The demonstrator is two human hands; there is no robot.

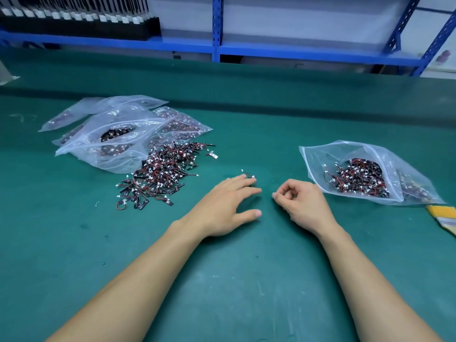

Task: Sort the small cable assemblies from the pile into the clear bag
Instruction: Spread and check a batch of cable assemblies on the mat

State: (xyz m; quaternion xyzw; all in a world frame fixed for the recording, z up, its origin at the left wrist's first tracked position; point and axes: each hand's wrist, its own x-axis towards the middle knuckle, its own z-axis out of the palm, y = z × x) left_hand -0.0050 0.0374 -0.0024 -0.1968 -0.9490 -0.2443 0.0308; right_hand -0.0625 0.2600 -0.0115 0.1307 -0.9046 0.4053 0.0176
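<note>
Loose pile (158,174) lay left on table (246,280); clear bag (320,164) right, part filled. Left hand (222,206) fingers spread, touching stray assemblies (249,176). Right hand (303,206) fingers curled, nothing seen held. Assemblies likely light, floppy, tangle-prone; pinch stiff black strip.

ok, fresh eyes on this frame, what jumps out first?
The loose pile of red-and-black cable assemblies, left of centre on the green mat, spilling beside a heap of filled clear bags. On the right lies an open clear bag with a smaller heap inside. Between them, the left hand lies flat with fingers on a few stray assemblies, the right hand curled, nothing visible in it.
</note>
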